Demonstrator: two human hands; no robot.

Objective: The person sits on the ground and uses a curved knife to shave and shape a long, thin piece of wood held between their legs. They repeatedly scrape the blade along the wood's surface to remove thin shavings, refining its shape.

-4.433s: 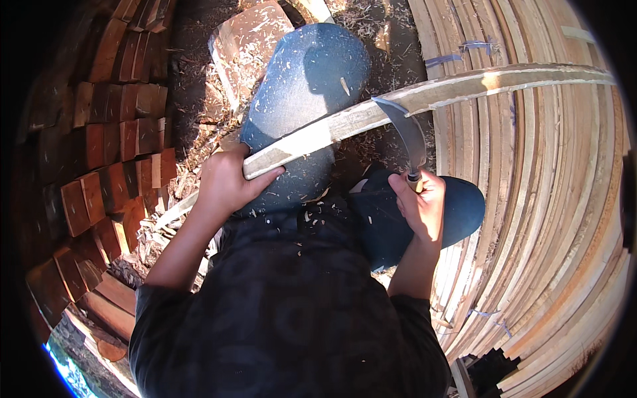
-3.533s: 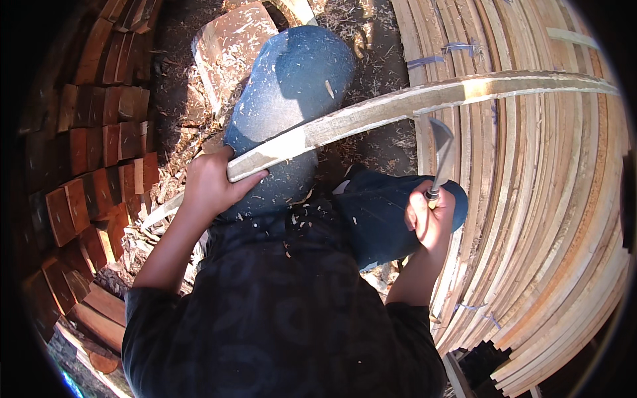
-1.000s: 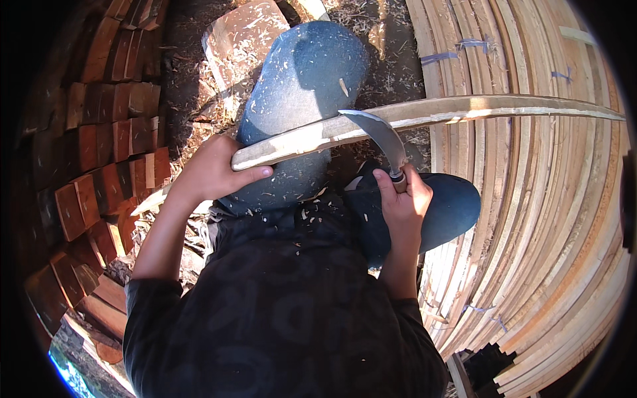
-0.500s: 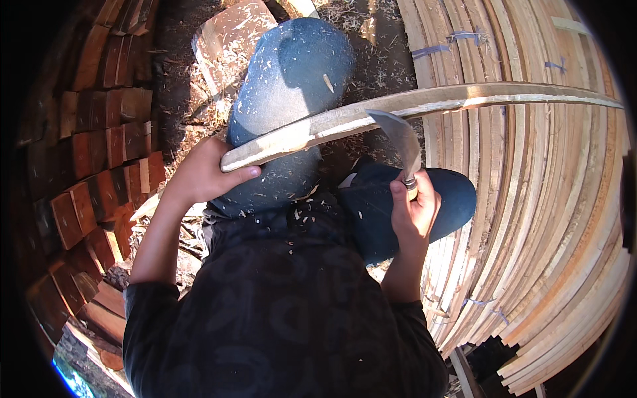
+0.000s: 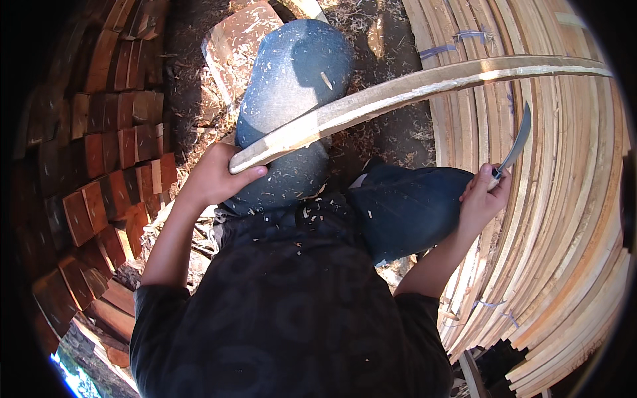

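Observation:
A long wooden strip (image 5: 371, 106) lies across my raised left thigh and stretches off to the far right, its near edge pale and freshly cut. My left hand (image 5: 217, 174) is closed round the strip's left end, thumb on the near side. Out to the right, beyond my right knee, my right hand (image 5: 486, 194) grips a curved knife (image 5: 517, 141) by its handle. The blade points up and away, apart from the strip. Most of the handle is hidden in my fingers.
Stacked reddish wood blocks (image 5: 93, 205) line the left side. Bundles of long pale strips (image 5: 531, 232), tied with purplish bands (image 5: 470, 34), fill the right. A flat board (image 5: 242, 43) covered with shavings lies beyond my left knee. Shavings are scattered over my jeans (image 5: 292, 73) and the ground.
My right hand has swung the knife right, away from the strip, and its blade now points up. The strip's far end has risen in the view; my left hand keeps its hold.

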